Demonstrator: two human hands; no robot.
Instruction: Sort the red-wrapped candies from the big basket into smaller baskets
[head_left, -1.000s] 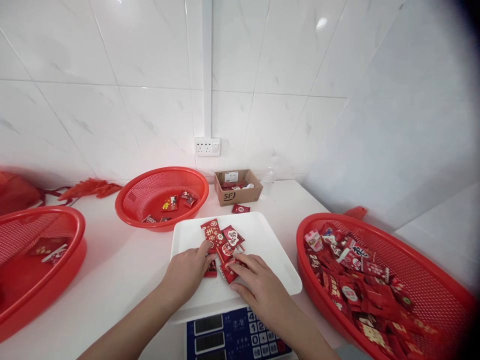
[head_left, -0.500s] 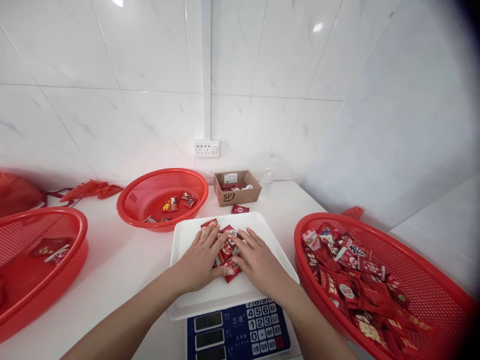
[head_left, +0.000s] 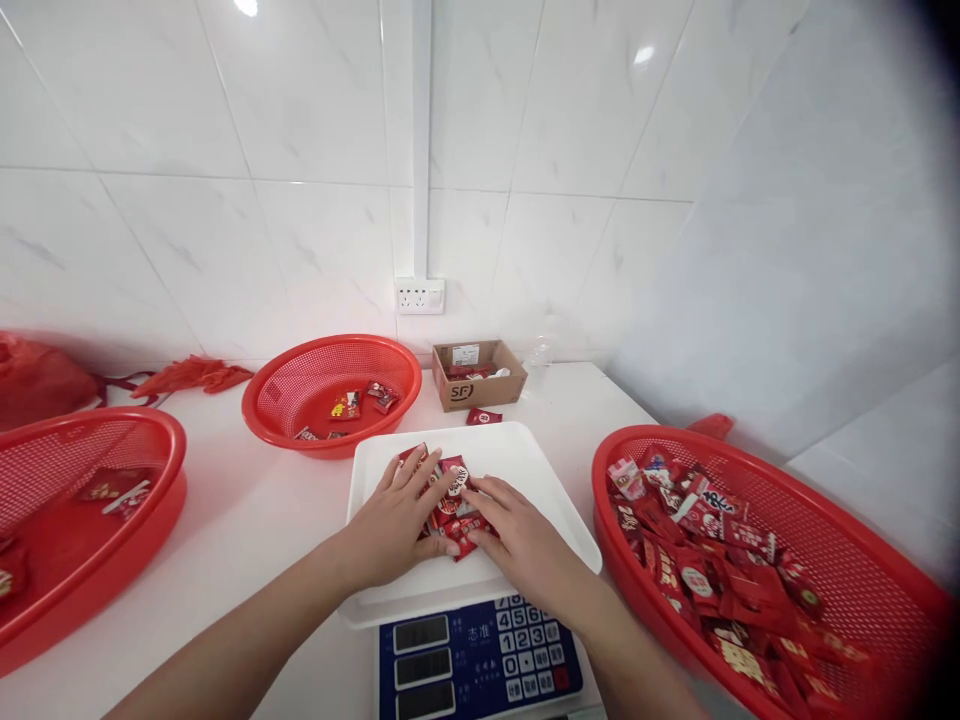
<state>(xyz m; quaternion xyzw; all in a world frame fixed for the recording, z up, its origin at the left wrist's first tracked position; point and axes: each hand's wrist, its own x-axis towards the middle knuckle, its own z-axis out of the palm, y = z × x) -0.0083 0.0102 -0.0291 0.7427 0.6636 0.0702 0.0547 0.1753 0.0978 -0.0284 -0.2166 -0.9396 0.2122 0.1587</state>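
Several small red snack packets (head_left: 453, 509) lie in a loose pile on a white tray (head_left: 510, 452). The tray rests on a digital scale (head_left: 480, 655) with a blue keypad. My left hand (head_left: 386, 528) lies over the left side of the pile, fingers stretched out and apart. From the right, my right hand (head_left: 529, 543) touches the packets, its fingers extended and loosely bent. Both hands are open, palms down, and cover part of the pile. The scale's display windows look dark.
A large red basket (head_left: 622, 432) on the right holds many red packets. Another red basket (head_left: 405, 372) at the back and a third basket (head_left: 174, 450) at left hold a few. A cardboard box (head_left: 487, 391) stands near the wall, with one packet (head_left: 484, 416) before it.
My right hand has moved slightly in toward the left hand, and the packets between them sit closer together. The view has shifted a little.
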